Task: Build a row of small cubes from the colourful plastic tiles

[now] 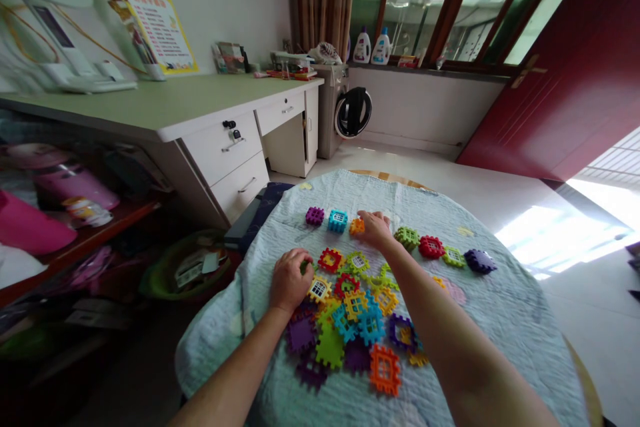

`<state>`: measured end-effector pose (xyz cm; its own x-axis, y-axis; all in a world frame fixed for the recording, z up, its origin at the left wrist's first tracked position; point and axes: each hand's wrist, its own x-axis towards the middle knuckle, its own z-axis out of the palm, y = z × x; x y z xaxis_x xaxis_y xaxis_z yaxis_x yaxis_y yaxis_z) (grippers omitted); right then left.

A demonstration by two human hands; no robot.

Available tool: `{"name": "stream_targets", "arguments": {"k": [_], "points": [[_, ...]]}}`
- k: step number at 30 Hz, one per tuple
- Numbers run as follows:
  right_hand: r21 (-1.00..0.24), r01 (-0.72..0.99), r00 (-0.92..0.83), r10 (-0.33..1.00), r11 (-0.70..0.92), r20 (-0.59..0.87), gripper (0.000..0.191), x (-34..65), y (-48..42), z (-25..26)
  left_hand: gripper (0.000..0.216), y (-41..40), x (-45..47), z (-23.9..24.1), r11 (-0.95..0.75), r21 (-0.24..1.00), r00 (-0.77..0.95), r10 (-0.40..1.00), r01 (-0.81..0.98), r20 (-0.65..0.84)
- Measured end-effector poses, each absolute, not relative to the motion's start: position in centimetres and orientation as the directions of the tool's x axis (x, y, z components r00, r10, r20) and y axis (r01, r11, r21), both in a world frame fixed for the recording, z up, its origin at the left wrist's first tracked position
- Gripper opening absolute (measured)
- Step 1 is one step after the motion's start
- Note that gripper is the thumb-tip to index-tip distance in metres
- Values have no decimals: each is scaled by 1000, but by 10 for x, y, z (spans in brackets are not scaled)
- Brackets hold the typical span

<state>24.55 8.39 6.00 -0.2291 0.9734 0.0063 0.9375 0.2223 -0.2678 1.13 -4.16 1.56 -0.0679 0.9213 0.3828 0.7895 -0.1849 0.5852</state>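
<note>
My left hand [290, 278] rests curled on the quilt-covered round table [500, 307], fingers closed over a small green piece at the edge of a pile of flat interlocking plastic tiles [355, 320]. My right hand [374, 227] reaches farther out and closes on an orange block [357, 226]. That block sits in a far row with a purple cube [315, 215] and a cyan cube [338, 220] to its left. A green cube [407, 237], a red cube [431, 247], a light green piece [453, 255] and a purple piece [479, 261] lie to the right.
A long desk with drawers [220, 147] stands at the left, with cluttered shelves and a green basin [190, 270] below. A washing machine [345, 113] is at the back under the window. A red door [565, 80] is on the right, beside a sunlit floor.
</note>
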Motion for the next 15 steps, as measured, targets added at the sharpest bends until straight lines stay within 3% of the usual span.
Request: {"name": "stream_targets", "arguments": {"k": [8,15], "points": [[-295,935,-197,980,199,35,65,243,79,66,12,-41,10,16,-180,585,-67,924,791,376],[-529,835,-6,962,155,272,50,315,12,78,12,-40,9,13,-198,574,-54,918,795,392]]}}
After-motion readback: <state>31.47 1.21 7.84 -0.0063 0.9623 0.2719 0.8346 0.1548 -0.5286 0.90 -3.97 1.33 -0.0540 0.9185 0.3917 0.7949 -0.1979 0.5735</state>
